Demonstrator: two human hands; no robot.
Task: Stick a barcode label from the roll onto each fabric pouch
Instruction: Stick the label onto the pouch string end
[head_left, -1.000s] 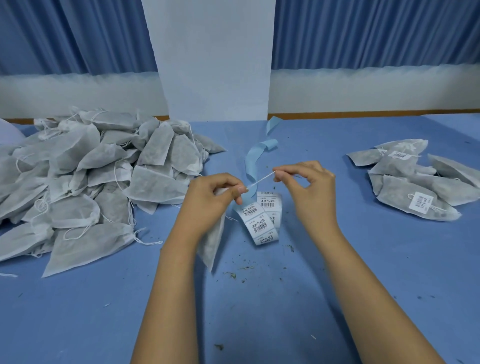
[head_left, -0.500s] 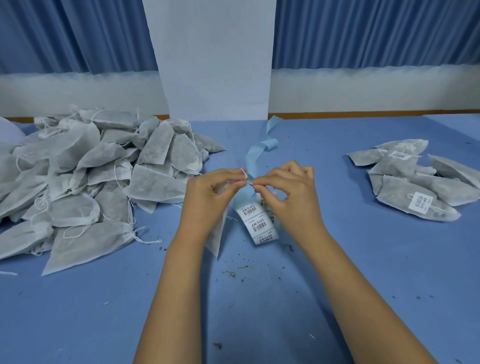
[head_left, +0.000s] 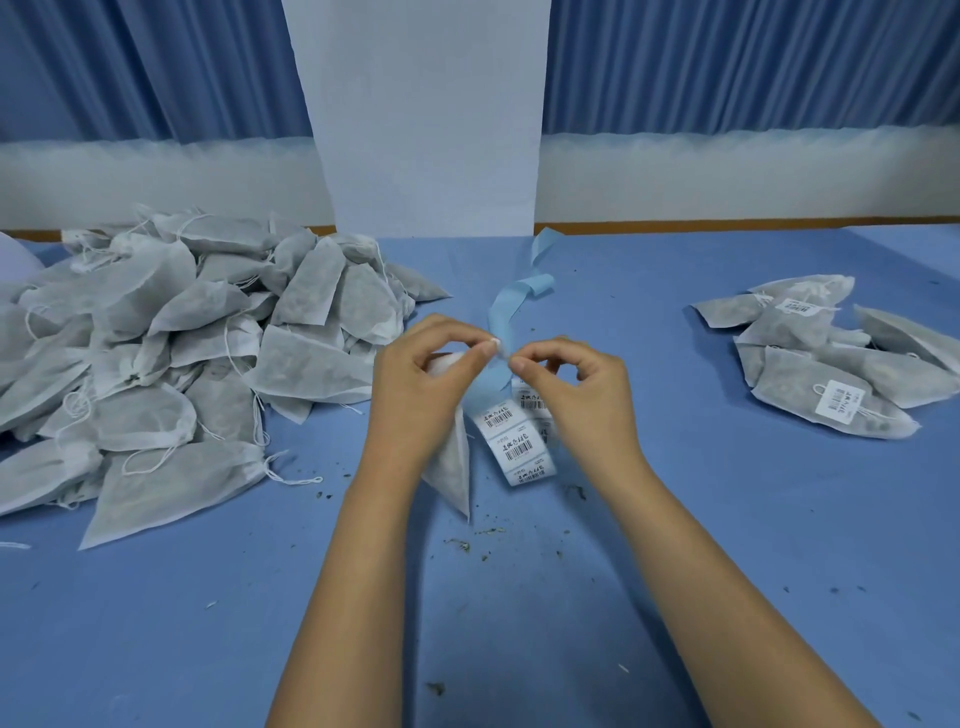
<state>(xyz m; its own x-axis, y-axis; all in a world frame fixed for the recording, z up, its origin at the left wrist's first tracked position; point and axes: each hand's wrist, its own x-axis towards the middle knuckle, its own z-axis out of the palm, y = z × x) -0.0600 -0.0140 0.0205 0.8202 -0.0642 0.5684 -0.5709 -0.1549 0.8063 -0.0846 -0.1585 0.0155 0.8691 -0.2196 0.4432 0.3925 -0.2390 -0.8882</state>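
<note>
Below the left hand (head_left: 426, 387), pouch (head_left: 453, 467) is hanging lengthwise down, neck pinched in its grip; right hand (head_left: 576, 395) is pinching alongside, nearer the label roll (head_left: 514, 444).

So the pouch (head_left: 453, 467) is pinched at its top by left hand (head_left: 415, 387) and right hand (head_left: 579, 395), label roll (head_left: 511, 441) laid just underneath.

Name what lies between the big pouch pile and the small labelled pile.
Head view: the left hand gripping a pouch, the right hand, the label strip, blue backing.
</note>
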